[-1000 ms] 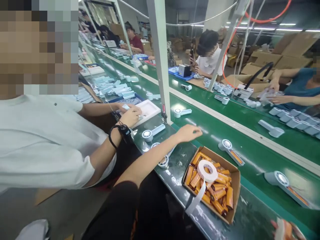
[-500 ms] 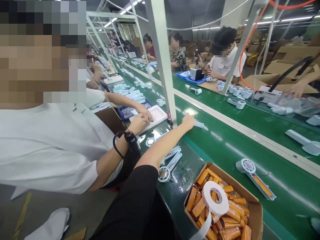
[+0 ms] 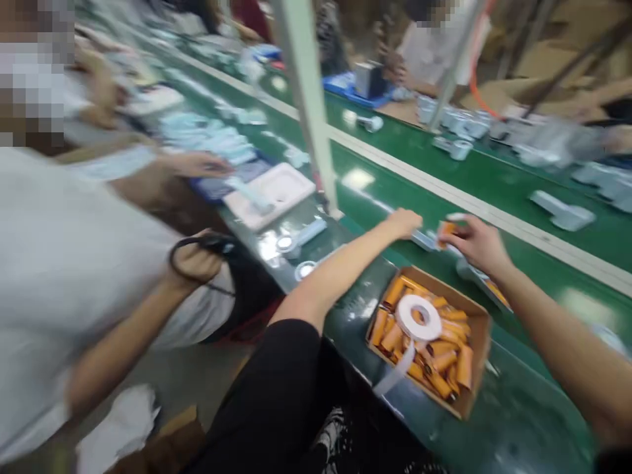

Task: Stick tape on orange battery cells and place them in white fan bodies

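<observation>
My left hand point(image 3: 405, 222) reaches across the green conveyor belt point(image 3: 508, 217) and closes on a pale blue fan part point(image 3: 424, 239) lying there. My right hand point(image 3: 474, 242) meets it from the right, pinching an orange battery cell point(image 3: 447, 230) at the part's end. Just below both hands stands a cardboard box point(image 3: 476, 336) full of orange cells, with a white tape roll point(image 3: 419, 318) lying on top and its tail hanging over the front edge. The picture is smeared by motion.
A person in a white shirt point(image 3: 74, 263) works close on my left, hand at a white tray point(image 3: 276, 191). A white post point(image 3: 309, 105) rises from the bench edge. More fan parts point(image 3: 560, 210) ride the belt; other people sit across it.
The view swung down and right. My left hand drew back along the belt with the fan part, and my right hand came into view with an orange cell and met it.
</observation>
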The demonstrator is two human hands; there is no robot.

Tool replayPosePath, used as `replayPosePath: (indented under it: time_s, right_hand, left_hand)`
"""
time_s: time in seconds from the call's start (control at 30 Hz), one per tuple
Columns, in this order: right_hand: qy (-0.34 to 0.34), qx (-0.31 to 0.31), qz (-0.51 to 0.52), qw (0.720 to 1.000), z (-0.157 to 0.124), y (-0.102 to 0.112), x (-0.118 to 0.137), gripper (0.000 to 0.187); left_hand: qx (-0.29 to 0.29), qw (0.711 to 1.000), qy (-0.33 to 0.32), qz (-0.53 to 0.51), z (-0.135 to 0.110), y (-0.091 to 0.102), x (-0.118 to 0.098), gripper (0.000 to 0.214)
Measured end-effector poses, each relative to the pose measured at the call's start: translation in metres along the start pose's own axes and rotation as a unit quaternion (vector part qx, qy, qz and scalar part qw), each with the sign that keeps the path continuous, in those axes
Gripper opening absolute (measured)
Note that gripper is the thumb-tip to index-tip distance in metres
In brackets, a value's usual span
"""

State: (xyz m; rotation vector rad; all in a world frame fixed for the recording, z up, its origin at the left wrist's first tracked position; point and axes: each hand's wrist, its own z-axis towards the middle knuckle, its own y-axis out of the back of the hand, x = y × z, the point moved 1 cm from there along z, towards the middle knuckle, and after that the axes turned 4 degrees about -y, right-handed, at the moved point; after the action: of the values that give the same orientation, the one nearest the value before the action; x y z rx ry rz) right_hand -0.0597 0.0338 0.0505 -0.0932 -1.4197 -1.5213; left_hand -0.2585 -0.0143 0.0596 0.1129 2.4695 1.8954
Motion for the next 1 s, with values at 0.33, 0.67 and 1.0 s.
replayPosePath:
  time_s: [0.33,0.67,1.0]
  right_hand:
    - [-0.003,0.088,-0.045,0.995,0.0,-0.027,-0.04,0.035]
    - [0.039,0.287,-0.402,0.868,0.009,-0.047,-0.008,0.051]
    - [-0.004,0.163,-0.285,0.945,-0.042,0.0,0.0,0.051]
  left_hand:
    - [-0.044,0.997,-0.033,-0.06,0.018,-0.02,-0.002,0.035]
    - [-0.05,0.989,0.008,-0.137,0.031,-0.019,-0.022,0.036]
    - [-0.127,0.932,-0.314,-0.133,-0.152,-0.059,-0.069,0.043]
